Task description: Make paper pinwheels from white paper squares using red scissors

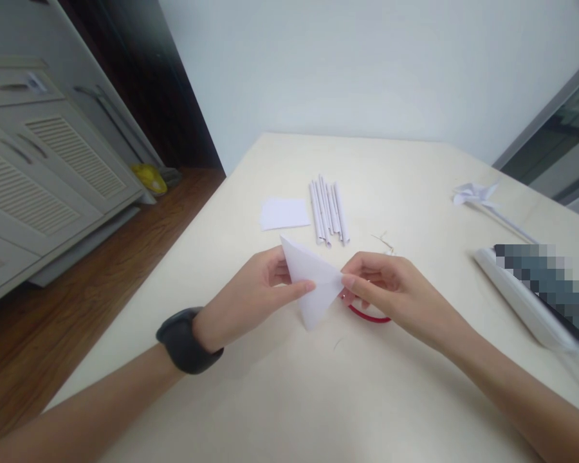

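A white sheet of paper folded into a triangle (313, 267) is held up over the table between both hands. My left hand (265, 286) grips its left side, thumb lying across the front and fingers behind. At the triangle's right corner, my right hand (381, 283) pinches the paper between thumb and fingertips. Beneath the right hand a red curved object (369, 316) shows in part; the hand hides the rest of it. Several rolled white paper tubes (329, 212) lie side by side beyond the hands, with flat white paper (284, 213) to their left.
On the right of the table (395, 161) lies a white paper pinwheel (475, 193) on a stick. Nearer is a white-edged device (511, 299), partly blurred out. Thin wire-like bits (383, 242) lie beyond my right hand. A louvered cabinet (53, 167) stands at left.
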A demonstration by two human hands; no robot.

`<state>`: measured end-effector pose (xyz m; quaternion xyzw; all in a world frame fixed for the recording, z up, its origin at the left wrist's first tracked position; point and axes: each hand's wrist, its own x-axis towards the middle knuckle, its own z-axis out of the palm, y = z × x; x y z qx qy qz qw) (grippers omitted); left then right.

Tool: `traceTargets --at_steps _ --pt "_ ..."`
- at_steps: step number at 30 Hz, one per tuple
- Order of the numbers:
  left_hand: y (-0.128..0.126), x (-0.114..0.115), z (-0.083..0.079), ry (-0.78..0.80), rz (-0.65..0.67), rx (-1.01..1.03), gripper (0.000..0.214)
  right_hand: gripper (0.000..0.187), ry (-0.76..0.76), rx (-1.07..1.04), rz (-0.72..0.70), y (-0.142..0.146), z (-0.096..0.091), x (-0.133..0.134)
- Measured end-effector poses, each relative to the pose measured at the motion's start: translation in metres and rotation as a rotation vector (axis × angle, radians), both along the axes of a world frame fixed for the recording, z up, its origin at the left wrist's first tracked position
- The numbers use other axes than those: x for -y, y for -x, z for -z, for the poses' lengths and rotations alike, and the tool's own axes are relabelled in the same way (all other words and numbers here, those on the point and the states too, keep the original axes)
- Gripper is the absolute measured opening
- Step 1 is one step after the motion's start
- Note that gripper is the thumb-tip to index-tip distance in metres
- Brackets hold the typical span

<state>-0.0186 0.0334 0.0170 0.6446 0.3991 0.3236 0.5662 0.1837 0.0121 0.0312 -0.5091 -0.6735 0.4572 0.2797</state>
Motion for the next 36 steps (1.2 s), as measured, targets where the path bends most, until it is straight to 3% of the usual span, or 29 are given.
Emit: traceTargets --at_steps 7,25,29,36 --pt "-0.0009 0.0018 0.0000 -0.042 0.054 -0.036 0.033 0.015 0.015 0.022 -0.083 -0.0006 0.0064 -0.0003" --pt "0.0035 -0.0020 -0.0012 0.125 0.082 0.079 0.030 0.017 0.085 -0.090 -0.039 -0.0022 0.0036 -0.0007" --pt "0.0034 -0.0019 -0.0026 0.162 0.157 0.027 0.029 0.016 0.085 -0.100 -0.033 -0.0020 0.0038 -0.0009" --pt "0.0044 -0.0021 -0.0034 0.154 0.110 -0.017 0.027 0.016 0.090 -0.127 -0.009 -0.0056 0.0065 -0.0048"
